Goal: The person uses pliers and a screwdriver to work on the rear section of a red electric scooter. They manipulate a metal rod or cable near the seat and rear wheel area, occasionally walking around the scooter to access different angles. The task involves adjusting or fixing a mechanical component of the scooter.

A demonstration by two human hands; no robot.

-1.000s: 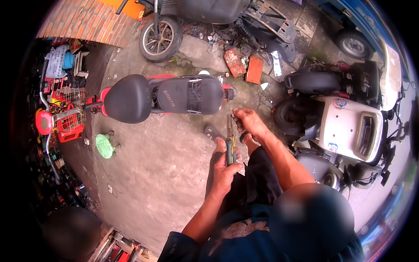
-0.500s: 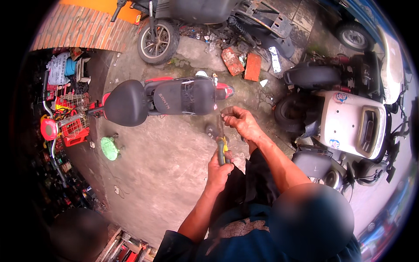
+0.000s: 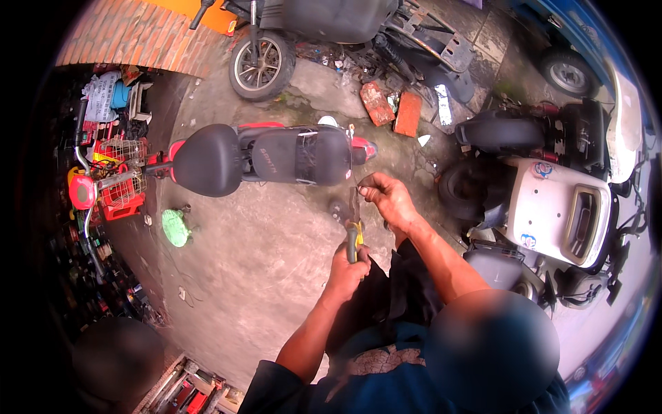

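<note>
My left hand point(image 3: 348, 265) is closed round a tool point(image 3: 355, 238) with a grey-and-yellow handle and a long dark metal end pointing upward. My right hand point(image 3: 386, 196) is pinched at that metal end; whatever small thing is between its fingertips I cannot make out. Both hands are in front of my body, over the concrete floor point(image 3: 255, 262). Just beyond them lies a red-and-black scooter point(image 3: 269, 152), seen from above, with a black seat point(image 3: 207, 160).
A black scooter point(image 3: 324, 21) stands at the back near two red bricks point(image 3: 407, 114). Scooters and white body panels point(image 3: 552, 214) crowd the right. Left are handlebars point(image 3: 83, 192) with a basket, a green round object point(image 3: 175, 228) and clutter. A blue vehicle point(image 3: 586, 34) is upper right.
Both hands and the tool have moved slightly left since a second ago, and my right hand sits a little lower. The view has shifted slightly.
</note>
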